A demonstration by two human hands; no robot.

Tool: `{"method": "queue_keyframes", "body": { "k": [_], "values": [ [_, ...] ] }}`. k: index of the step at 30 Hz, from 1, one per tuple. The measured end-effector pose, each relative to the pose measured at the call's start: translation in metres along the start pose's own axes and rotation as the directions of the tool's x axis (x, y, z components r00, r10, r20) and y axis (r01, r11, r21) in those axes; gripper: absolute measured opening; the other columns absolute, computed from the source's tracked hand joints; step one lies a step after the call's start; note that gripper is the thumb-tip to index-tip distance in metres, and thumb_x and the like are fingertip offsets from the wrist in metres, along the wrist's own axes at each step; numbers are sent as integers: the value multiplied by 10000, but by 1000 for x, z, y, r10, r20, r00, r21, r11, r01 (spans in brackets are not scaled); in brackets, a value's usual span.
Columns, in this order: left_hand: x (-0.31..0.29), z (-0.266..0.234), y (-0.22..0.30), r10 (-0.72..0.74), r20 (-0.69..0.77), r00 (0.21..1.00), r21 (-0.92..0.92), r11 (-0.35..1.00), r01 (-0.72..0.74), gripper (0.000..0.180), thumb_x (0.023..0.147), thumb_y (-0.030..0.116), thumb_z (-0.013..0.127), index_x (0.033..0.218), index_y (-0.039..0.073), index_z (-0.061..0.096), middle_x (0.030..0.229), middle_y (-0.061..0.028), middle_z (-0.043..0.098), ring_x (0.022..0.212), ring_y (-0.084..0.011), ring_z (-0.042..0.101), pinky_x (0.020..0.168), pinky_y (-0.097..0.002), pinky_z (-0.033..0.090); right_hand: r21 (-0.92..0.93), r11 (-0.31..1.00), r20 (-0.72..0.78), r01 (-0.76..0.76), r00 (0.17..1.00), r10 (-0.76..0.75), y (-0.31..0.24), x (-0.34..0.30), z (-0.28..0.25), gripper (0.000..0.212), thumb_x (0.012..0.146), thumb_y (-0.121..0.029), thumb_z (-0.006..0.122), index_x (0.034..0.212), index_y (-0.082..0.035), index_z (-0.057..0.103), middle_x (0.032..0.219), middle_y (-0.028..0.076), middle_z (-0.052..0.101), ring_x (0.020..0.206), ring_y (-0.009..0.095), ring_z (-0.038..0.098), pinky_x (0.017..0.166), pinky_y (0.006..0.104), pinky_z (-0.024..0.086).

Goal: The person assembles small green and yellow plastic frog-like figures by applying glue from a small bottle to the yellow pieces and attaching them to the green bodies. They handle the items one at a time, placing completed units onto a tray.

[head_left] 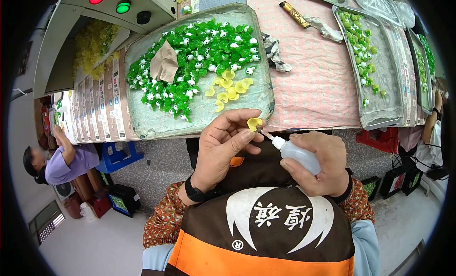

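Between the fingertips of my left hand is a small yellow curved plastic piece. My right hand is wrapped round a white squeeze bottle, its thin nozzle tip close to the yellow piece; whether they touch I cannot tell. Just beyond my hands lies a large tray. It holds a heap of green plastic pieces with white eye-like balls, and several loose yellow pieces rest near its right side. A crumpled brown paper sits on top of the green heap.
Right of the tray, pink patterned cloth covers the table, with a dark lighter-like object and crumpled wrapping. Another tray stands at the right. A grey machine box with lights is at the left. A person in purple sits further left.
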State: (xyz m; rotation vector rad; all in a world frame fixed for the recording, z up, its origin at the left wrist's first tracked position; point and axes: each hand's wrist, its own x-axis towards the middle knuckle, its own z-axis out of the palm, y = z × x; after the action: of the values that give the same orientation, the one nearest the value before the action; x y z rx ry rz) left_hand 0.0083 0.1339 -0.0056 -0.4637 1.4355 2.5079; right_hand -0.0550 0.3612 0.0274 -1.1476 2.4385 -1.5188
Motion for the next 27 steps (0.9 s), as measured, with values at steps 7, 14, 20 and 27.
{"method": "queue_keyframes", "body": {
  "k": [7, 14, 20, 27],
  "values": [
    [0, -1, 1, -41, -10, 999, -17, 999, 41, 375, 1003, 109, 645, 1344, -23, 561, 1193, -163, 679, 979, -177, 710, 747, -290, 641, -43, 999, 1, 5, 1000, -5, -2, 2, -2, 391, 782, -158, 850, 1077, 14, 661, 855, 137, 696, 644, 277, 685, 582, 367, 534],
    [-1, 0, 1, -41, -16, 999, 31, 999, 42, 368, 1010, 116, 638, 1341, -24, 561, 1182, -159, 680, 976, -170, 709, 753, -290, 643, -31, 999, 28, -14, 999, 15, -2, 1, 0, 400, 783, -165, 848, 1090, 11, 660, 839, 131, 687, 634, 276, 676, 568, 371, 522],
    [-3, 1, 4, -62, -28, 998, 24, 998, 63, 361, 1019, 125, 622, 1342, -23, 561, 1174, -160, 679, 956, -166, 707, 738, -293, 643, -29, 999, -73, -17, 997, 15, -3, 4, -10, 486, 800, -152, 860, 1179, 27, 613, 899, 161, 700, 717, 271, 708, 672, 360, 570],
    [-4, -3, 6, -103, 13, 995, -82, 991, 103, 366, 1032, 127, 590, 1361, -27, 547, 1178, -170, 675, 958, -183, 704, 733, -302, 646, 490, 811, -257, -321, 835, 486, 27, 28, -24, 437, 921, -43, 732, 1300, 17, 523, 1138, 108, 683, 1040, 147, 659, 915, 288, 522]
  ]
}}
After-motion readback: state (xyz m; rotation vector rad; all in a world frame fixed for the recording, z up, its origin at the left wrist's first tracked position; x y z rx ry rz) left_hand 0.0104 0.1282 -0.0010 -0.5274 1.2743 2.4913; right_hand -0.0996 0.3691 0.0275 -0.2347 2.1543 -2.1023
